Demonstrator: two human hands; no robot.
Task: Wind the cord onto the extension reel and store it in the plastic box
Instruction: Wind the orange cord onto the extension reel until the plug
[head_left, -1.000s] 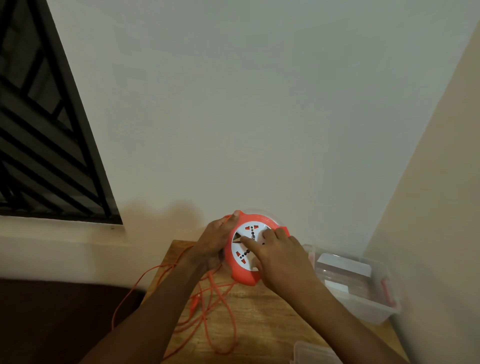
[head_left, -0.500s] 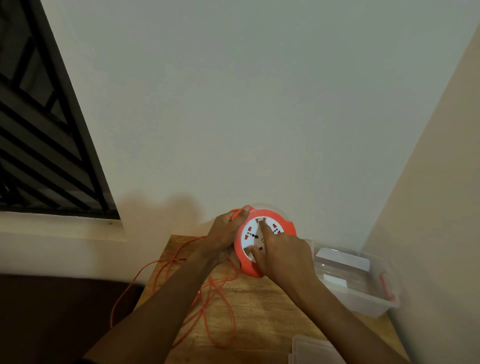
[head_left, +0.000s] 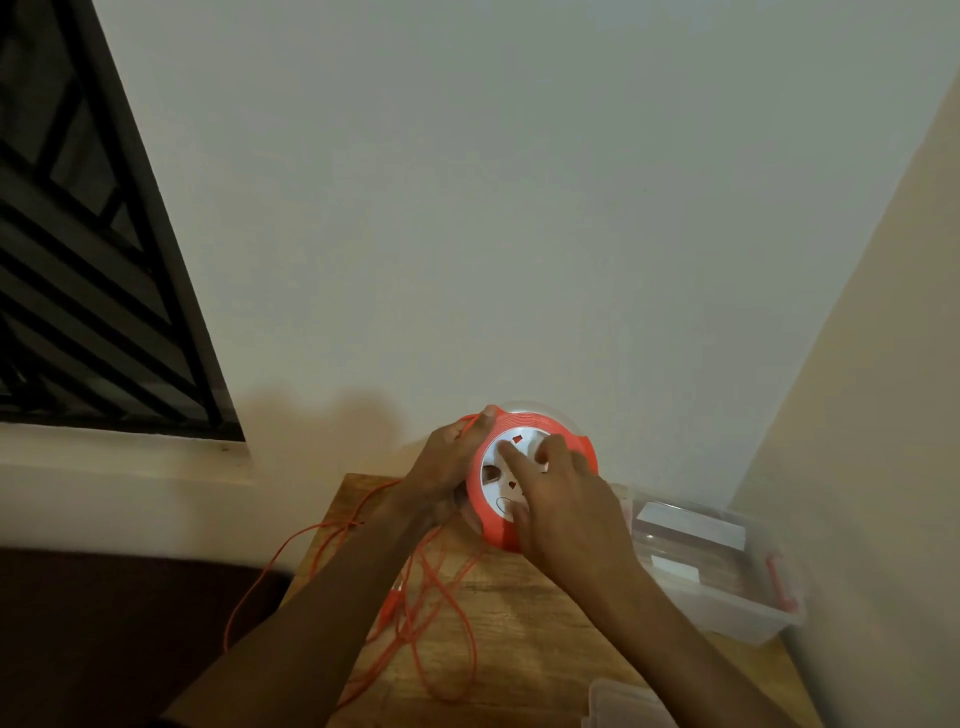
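An orange extension reel (head_left: 488, 519) with a white socket face is held upright above the far end of a wooden table (head_left: 524, 639). My left hand (head_left: 447, 462) grips its left rim, thumb on top, with the orange cord passing by the fingers. My right hand (head_left: 561, 499) lies on the white face, its fingers pressed on the disc. Loose orange cord (head_left: 441, 623) lies tangled on the table and trails off the left edge. A clear plastic box (head_left: 727, 608) stands open at the right.
The clear lid (head_left: 618, 701) lies at the near right of the table. White walls close in behind and on the right. A barred window (head_left: 78, 270) is at the left, with a dark surface (head_left: 104, 623) below it.
My right hand's fingers have shifted round on the reel's white face and the sockets have turned. The cord loops on the table have shifted slightly. The view has moved a little.
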